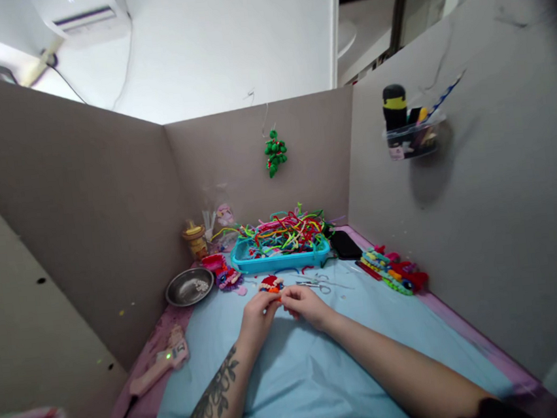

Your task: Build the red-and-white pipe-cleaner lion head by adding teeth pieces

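Both hands meet over the middle of the blue cloth, fingertips almost touching. My left hand (259, 309) is closed on a small fuzzy figure (272, 284) in red, white and orange, whose lower part the fingers cover. My right hand (303, 304) pinches at the figure's near edge with thumb and forefinger; whatever lies between those fingertips is too small to make out. Just beyond the right hand lie metal scissors (321, 287) on the cloth. A blue tray (283, 262) heaped with colourful pipe cleaners (290, 229) stands behind the hands.
To the left are a metal bowl (190, 288) with small pale bits and a pink glue gun (163, 365) with its cord. Colourful fuzzy pieces (393, 270) and a black phone (345, 245) lie at right. Grey panels (260, 115) enclose the table; a small bin (412, 140) hangs on the right one.
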The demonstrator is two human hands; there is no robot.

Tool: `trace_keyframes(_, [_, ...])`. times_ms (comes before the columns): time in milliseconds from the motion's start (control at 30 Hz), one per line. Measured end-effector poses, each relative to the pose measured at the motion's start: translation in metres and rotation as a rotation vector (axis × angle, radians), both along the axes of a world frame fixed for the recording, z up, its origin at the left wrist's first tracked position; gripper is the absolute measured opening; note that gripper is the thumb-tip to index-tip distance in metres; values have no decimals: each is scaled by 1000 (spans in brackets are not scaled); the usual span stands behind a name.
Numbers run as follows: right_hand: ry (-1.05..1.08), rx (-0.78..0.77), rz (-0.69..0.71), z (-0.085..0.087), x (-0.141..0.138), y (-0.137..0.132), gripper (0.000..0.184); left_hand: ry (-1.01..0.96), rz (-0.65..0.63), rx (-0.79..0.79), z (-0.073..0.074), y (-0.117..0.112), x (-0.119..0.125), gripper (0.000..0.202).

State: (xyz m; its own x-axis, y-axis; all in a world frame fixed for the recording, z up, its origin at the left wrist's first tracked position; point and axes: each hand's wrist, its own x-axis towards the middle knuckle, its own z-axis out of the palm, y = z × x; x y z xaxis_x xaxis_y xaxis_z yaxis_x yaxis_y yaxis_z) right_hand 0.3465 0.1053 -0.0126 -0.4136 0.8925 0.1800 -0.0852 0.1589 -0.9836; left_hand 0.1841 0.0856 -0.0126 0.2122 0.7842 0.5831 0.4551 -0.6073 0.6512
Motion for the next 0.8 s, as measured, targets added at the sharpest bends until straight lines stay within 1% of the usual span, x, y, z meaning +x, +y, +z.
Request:
trace_keyframes(133, [-5, 6, 13, 0, 0, 0, 29, 15, 34, 3, -2, 2, 0, 15])
trace_keyframes(200, [-4, -2, 17, 0, 1, 0, 28, 24, 25, -6, -1, 2, 0, 15])
trace_keyframes(333, [6, -7, 36, 0, 2, 0, 29, 30, -34, -36, 2, -1, 0, 18])
trace_keyframes(467, [-23, 7, 26, -4, 1, 1, 29, 34, -16, -62, 2, -1, 0, 19])
trace_keyframes(533, [-62, 41, 8, -5, 0, 2, 28, 48, -4, -69, 1, 0, 1, 18])
trace_keyframes(600, [-116, 120, -32, -6, 0, 3, 26, 53, 13, -67, 1, 1, 1, 17])
trace_keyframes(667, [-182, 247, -96, -6, 0, 2, 22, 40, 41, -80, 0, 1, 2, 16])
trace_keyframes(733, [-262, 409, -158, -6, 1, 0, 17, 12, 69, -137, -1, 1, 3, 17])
trace_keyframes(800, [-354, 563, -189, -5, 2, -1, 13, -31, 84, -228, -1, 2, 4, 19])
